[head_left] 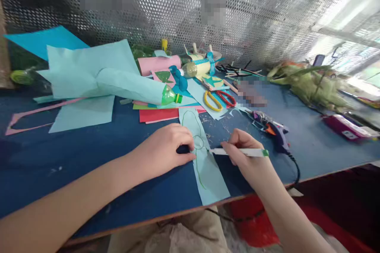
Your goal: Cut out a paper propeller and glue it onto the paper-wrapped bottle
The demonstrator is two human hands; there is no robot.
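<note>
A strip of light blue paper lies on the blue table, reaching its front edge. Green lines on it form a small circle with a long loop above and a curved line below. My left hand is curled at the paper's left edge, fingertips and thumb pressing on it beside the circle. In my right hand, fingers are closed around a white felt-tip pen with a green end. The pen's tip meets the paper's right edge, level with the circle.
Behind lie scissors, a paper-wrapped bottle and coloured sheets. A glue gun with a black cord rests to the right, near a magenta box and a green husk-like bundle. Perforated metal bounds the back.
</note>
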